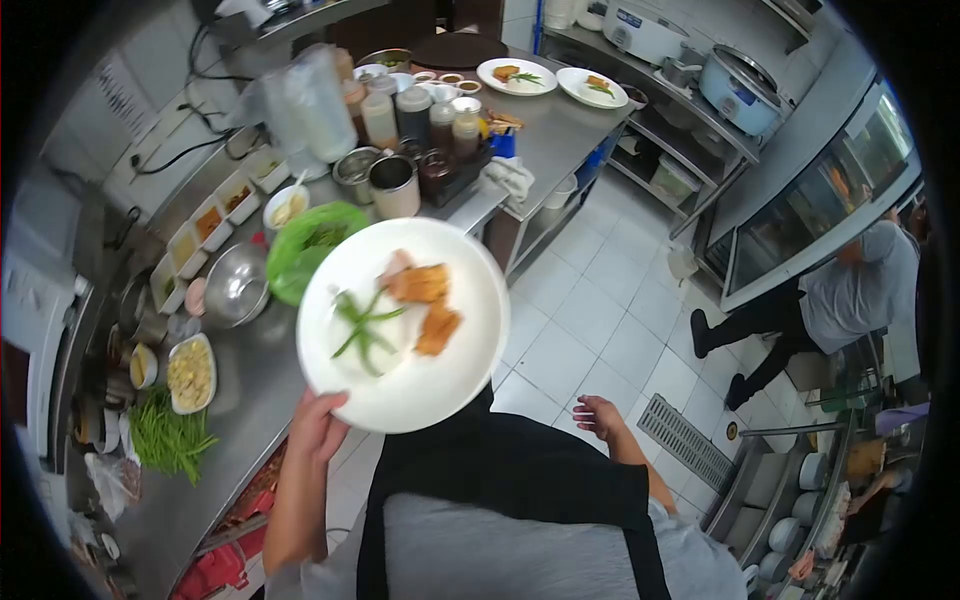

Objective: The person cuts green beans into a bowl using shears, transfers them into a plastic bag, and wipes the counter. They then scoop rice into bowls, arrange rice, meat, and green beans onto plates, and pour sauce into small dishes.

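Observation:
My left hand (318, 424) grips the lower left rim of a round white plate (440, 385), thumb on top and the other fingers underneath. On the plate lie browned golden pieces of food (425, 284) and a few green beans (361, 335). The plate is held out in front of my black apron (500, 460), overlapping the counter's edge in this view. My right hand (598, 415) hangs low over the floor on the right, empty, its fingers loosely curled and apart.
Along the left steel counter (262, 400) are green beans (165, 435), a metal bowl (237, 285), a green bag (310, 245) and sauce bottles (415, 115). Two plated dishes (517, 77) stand at the far end. A person (850, 280) stands by the glass-door fridge (820, 200) on the right.

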Available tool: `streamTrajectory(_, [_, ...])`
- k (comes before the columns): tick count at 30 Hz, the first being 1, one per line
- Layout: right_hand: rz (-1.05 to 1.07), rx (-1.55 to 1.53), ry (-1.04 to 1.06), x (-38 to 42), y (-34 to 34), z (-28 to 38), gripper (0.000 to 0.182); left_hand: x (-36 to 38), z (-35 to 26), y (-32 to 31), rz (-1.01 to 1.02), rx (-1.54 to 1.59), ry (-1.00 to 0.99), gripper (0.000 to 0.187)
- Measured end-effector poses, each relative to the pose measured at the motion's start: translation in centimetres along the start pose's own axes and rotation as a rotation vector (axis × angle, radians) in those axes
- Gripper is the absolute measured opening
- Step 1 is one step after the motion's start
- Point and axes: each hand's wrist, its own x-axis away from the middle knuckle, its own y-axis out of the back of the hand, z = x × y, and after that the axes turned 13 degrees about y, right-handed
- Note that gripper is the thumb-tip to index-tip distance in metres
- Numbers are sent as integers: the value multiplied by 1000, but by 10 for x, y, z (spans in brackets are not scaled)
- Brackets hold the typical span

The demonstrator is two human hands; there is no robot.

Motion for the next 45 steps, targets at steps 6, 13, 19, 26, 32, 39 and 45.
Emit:
streamTrajectory(6, [-136,189,203,-26,82,15,35,-208,-12,-147,355,-53,155,57])
streamTrajectory(13, [-241,1177,536,-106,295,-105,30,-404,-9,-282,373,-132,195,59])
streamTrajectory(19, [-388,148,319,-184,263,117,16,-543,2,-332,304,-14,101,64])
streamTrajectory(26, [-92,444,678,-283,175,487,19,-623,-2,-371,120,47,42,69])
streamTrajectory(32, [346,493,914,-333,105,636,23,-643,1,-389,35,132,-31,75])
streamTrajectory(39, [1060,775,1068,-328,-49,632,25,-582,-1,-363,-150,-20,145,60])
streamTrajectory(45, [1661,949,1779,-341,-177,481,33,-419,25,-326,-501,-565,1,23])
